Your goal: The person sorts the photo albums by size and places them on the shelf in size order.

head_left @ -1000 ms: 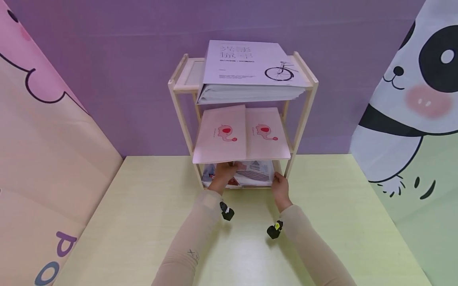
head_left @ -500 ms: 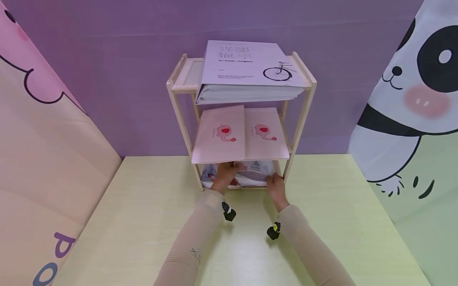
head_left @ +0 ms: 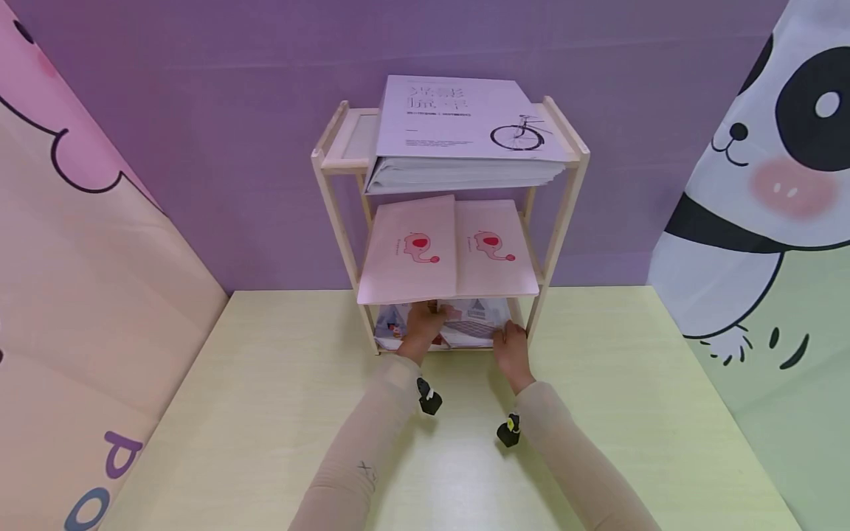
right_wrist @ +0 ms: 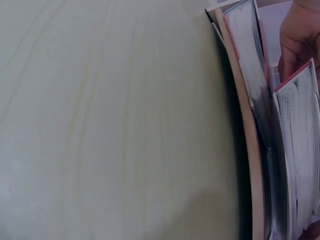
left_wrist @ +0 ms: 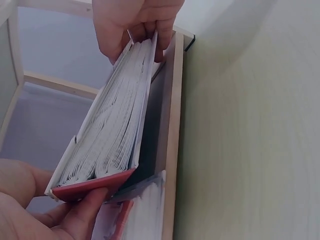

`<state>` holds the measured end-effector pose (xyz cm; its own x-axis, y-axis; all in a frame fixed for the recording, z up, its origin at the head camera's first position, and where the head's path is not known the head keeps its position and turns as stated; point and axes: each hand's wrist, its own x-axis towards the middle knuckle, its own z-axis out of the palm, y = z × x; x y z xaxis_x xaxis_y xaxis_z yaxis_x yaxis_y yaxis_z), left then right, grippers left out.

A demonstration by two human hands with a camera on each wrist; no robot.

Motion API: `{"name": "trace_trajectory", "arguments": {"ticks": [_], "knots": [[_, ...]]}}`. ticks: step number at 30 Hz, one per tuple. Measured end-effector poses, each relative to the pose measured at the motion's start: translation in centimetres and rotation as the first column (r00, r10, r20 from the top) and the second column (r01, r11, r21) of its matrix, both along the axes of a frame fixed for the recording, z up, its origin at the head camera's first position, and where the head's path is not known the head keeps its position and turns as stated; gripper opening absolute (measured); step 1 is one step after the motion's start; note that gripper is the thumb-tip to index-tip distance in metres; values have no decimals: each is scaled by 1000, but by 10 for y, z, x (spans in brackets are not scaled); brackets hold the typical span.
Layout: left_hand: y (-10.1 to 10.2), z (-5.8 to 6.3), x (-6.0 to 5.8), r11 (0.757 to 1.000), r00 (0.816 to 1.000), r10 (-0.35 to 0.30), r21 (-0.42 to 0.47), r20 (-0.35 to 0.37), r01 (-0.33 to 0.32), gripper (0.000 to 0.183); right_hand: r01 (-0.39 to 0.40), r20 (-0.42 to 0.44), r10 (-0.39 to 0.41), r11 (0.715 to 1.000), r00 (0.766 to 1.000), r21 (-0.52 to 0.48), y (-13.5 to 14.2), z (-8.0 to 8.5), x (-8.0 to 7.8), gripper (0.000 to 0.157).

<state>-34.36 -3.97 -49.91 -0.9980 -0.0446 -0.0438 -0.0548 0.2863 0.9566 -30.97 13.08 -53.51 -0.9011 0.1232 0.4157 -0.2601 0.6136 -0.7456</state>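
A thick book [head_left: 478, 324] with a laptop-like picture on its cover is in the bottom tier of the wooden rack. My left hand [head_left: 421, 324] holds its left end; in the left wrist view its fingers and thumb pinch the red spine [left_wrist: 95, 185]. At the other end my right hand [head_left: 511, 350] grips the book, thumb on one cover and fingers on the other. The book is tilted, raised off the shelf board at least in part, as the right wrist view shows its page edges [right_wrist: 300, 145]. Another book [right_wrist: 250, 55] lies on the board beside it.
The rack [head_left: 332, 214] stands against a purple backdrop [head_left: 265, 147]. Two pink elephant-print booklets [head_left: 415, 273] cover its middle tier, close above my hands. A thick bicycle-cover book [head_left: 458, 125] lies on top. Pale tabletop [head_left: 285, 405] spreads in front.
My right hand has moved left from near the rack's right post onto the book's end. The left hand has shifted slightly right, still holding the book.
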Motion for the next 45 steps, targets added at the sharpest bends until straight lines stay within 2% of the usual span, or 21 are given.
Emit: {"name": "trace_trajectory", "arguments": {"ticks": [2, 6, 11, 16, 21, 25, 29, 40, 45], "knots": [[1, -3, -1, 1000, 1000, -6, 4, -6, 6, 32, 7, -17, -7, 1000, 1000, 15, 0, -2, 0, 27], [1, -6, -1, 1000, 1000, -16, -6, -8, 16, 27, 14, 10, -14, 1000, 1000, 25, -1, -8, 1, 19], [1, -7, 1, 999, 1000, -2, -37, -20, 1, 21, 23, 51, -25, 999, 998, 38, -1, -13, 3, 36], [2, -10, 2, 999, 999, 8, -42, -32, -10, 14, 29, 39, -32, 997, 999, 71, -1, -15, 6, 38], [3, -10, 4, 999, 999, 29, -37, -19, -29, 15, 18, 14, -19, 995, 1000, 100, -2, -14, 9, 39], [3, -10, 4, 998, 999, 35, -50, -13, -36, 17, 18, 65, -26, 992, 998, 121, -2, -13, 10, 41], [2, -10, 4, 999, 999, 34, -23, -19, -35, 15, 3, 131, -18, 993, 991, 119, -1, -11, 11, 44], [3, -11, 5, 997, 999, 44, -57, -22, -45, 16, -15, 139, -2, 993, 990, 120, 0, -9, 9, 41], [2, -10, 6, 999, 999, 38, -24, -15, -38, 21, -10, 167, -13, 991, 986, 131, 0, -11, 7, 44]]}}
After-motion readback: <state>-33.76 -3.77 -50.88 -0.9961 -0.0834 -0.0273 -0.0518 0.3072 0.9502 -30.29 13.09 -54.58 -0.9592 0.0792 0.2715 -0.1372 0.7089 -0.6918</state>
